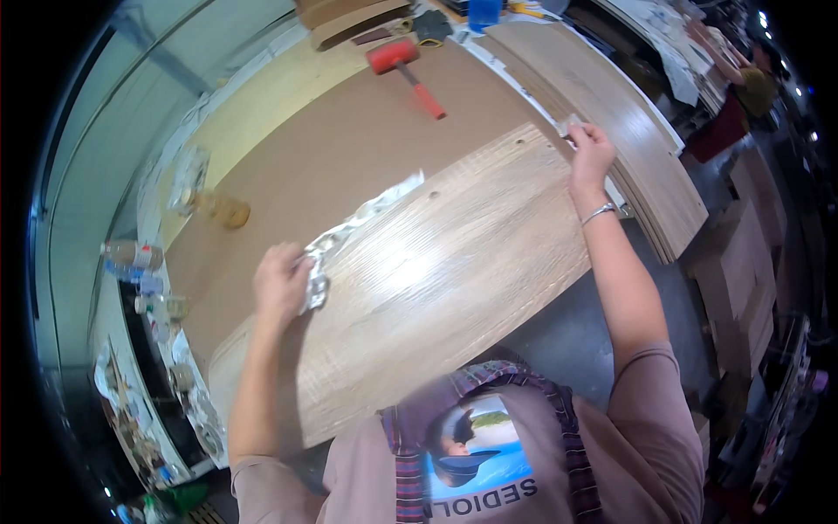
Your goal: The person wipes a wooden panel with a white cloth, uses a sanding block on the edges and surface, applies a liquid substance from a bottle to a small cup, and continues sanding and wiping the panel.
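A wood-grain board point(436, 271) with small holes near its far edge lies slanted in front of me. My left hand point(281, 284) is closed on one end of a crumpled whitish strip point(367, 210), which runs along the board's far edge. I cannot tell whether it is cloth or film. At the board's far right corner, my right hand point(591, 153) has its fingers pinched together. A small pale bit shows at those fingertips, too small to name.
Beyond the board, a red mallet point(407, 68) lies on a brown sheet point(349, 131). A jar point(229, 211) and bottles point(135, 255) stand at the left. More wood-grain boards point(602, 96) are stacked at the right. Another person point(755, 87) is at the far right.
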Demonstrator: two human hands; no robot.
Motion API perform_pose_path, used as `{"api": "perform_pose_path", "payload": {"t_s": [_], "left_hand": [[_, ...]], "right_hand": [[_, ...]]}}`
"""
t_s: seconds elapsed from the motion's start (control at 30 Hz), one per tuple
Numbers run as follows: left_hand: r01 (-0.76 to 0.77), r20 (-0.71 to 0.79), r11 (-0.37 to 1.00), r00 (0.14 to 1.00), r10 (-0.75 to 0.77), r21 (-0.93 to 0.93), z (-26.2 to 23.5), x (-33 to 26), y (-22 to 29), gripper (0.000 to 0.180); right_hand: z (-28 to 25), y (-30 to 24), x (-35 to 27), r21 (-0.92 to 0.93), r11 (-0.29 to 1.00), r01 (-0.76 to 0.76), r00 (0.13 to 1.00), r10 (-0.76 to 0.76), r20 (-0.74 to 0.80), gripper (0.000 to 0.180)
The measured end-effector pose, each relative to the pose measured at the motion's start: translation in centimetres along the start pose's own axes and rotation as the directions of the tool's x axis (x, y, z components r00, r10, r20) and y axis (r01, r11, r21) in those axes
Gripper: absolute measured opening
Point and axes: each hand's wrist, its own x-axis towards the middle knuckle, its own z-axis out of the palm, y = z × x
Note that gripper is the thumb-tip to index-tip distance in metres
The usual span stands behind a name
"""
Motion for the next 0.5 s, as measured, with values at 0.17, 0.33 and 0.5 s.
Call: {"api": "perform_pose_path", "payload": {"t_s": [0.17,0.33,0.5], "left_hand": [[0.068,0.034,0.337,0.994,-0.106,-0.939,-9.4,-3.3,3.5,0.011],[-0.105,-0.320,0.945,0.924,0.208,0.311,-12.5,-4.8,0.5,0.039],[0.135,0.078,0.538,0.989,-0.127,-0.832,-10.6,-2.4,-1.8,0.029]], "right_hand": [[-1.1,2.6,1.7,0.017,1.000,0.020,1.000,-0.020,-0.019,0.007],[-0.8,1.8,1.5,0.042,0.998,0.039,0.999,-0.039,-0.010,0.010],[-0.4,1.7,1.2,0.015,0.999,0.040,0.998,-0.039,-0.048,0.011]]}}
